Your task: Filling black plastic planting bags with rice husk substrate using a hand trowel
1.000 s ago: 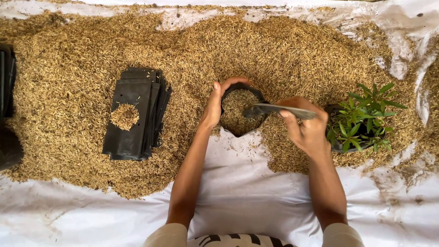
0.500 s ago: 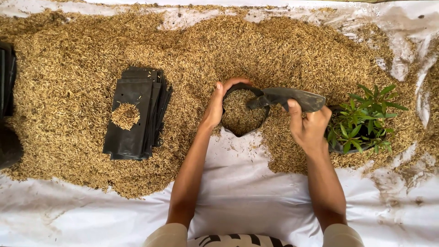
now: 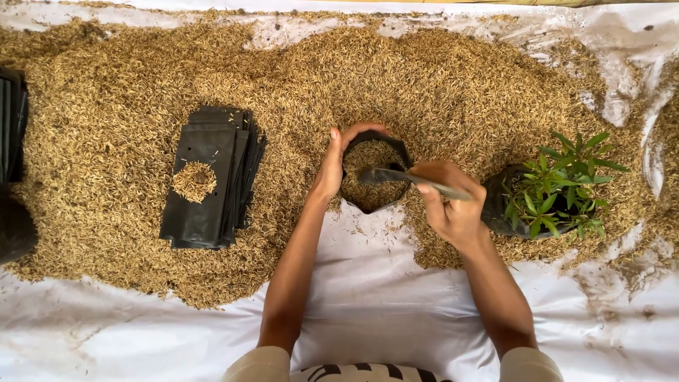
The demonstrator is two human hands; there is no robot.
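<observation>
1. Head view: left hand (image 3: 331, 170) clasps rim of black bag (image 3: 375, 173), holding it open; bag sits at husk pile (image 3: 438, 78) edge, part-filled w/ husk.
2. Right hand (image 3: 453, 209) clenched on trowel (image 3: 407, 178), blade over bag mouth.
3. Bag: thin, floppy, likely light; grip at rim.
4. Nearby: flat bag stack (image 3: 209, 177) to left, potted seedling (image 3: 559, 187) to right, white sheet (image 3: 368, 297).

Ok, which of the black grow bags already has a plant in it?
The bag with the green plant, just beyond the right hand. The bag held open by the left hand holds only husks; the flat stack is unfilled.
</observation>
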